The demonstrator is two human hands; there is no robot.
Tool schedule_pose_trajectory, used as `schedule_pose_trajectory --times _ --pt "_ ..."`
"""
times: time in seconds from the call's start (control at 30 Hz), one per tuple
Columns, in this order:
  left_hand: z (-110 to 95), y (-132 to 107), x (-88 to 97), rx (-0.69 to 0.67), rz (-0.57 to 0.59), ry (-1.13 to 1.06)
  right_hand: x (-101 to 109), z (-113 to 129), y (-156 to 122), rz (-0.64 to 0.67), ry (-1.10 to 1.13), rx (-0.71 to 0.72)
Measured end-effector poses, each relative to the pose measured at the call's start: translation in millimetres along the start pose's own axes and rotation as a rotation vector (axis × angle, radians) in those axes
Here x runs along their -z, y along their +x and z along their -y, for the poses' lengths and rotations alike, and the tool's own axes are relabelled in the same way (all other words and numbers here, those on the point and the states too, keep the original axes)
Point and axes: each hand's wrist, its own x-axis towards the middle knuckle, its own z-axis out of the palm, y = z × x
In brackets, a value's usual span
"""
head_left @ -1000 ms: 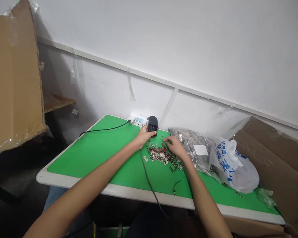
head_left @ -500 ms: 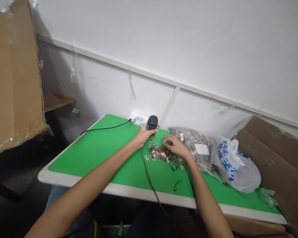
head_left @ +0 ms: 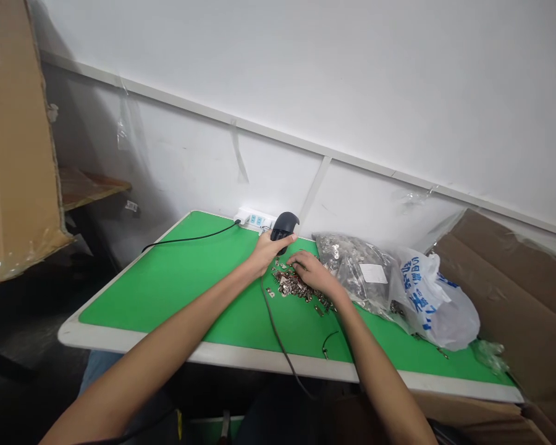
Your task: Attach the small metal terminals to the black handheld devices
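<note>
My left hand (head_left: 267,250) is wrapped round a small black device (head_left: 283,225) with a dark cable (head_left: 278,334) that runs back over the table's front edge. Just right of it, my right hand (head_left: 311,272) rests palm down with curled fingers on a heap of several small metal parts (head_left: 296,288) on the green table top (head_left: 189,284). Whether those fingers pinch a part is hidden. Both forearms reach in from the bottom of the picture.
A clear bag of metal parts (head_left: 356,266) and a white and blue plastic bag (head_left: 433,303) lie at the right. A white power strip (head_left: 254,218) with a black cord (head_left: 189,238) sits at the far edge. Cardboard stands at the left (head_left: 9,142) and right (head_left: 523,290).
My right hand has slid left across the heap towards the device in my left hand. The view has shifted slightly, so everything sits a little further left.
</note>
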Motion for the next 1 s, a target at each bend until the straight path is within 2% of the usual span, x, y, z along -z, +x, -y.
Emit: schedule_pose_trajectory --times 0.17,0.43,0.57,0.67,0.77,0.9,1.0 --pt "1 -1 -0.5 -0.001 0.009 -0.040 8 -4 -2 0.066 0.026 -0.037" --pt "-1 -8 -3.8 0.014 0.046 -0.079 12 8 0 0.123 0.007 -0.046" --pt "0 -9 -2.5 -0.030 0.124 -0.144 6 10 -1 0.077 -0.054 -0.053" --pt "2 -9 -0.2 0.005 0.242 -0.226 7 7 -3 -0.017 -0.050 -0.092" --pt "2 -8 2.1 0.081 0.344 -0.288 15 2 -2 -0.199 -0.023 -0.128" --pt "1 -9 3.8 0.142 0.412 -0.280 31 -3 -2 -0.471 0.003 -0.118" --pt "1 -10 3.9 0.194 0.453 -0.276 41 -3 -3 -0.635 0.086 -0.173"
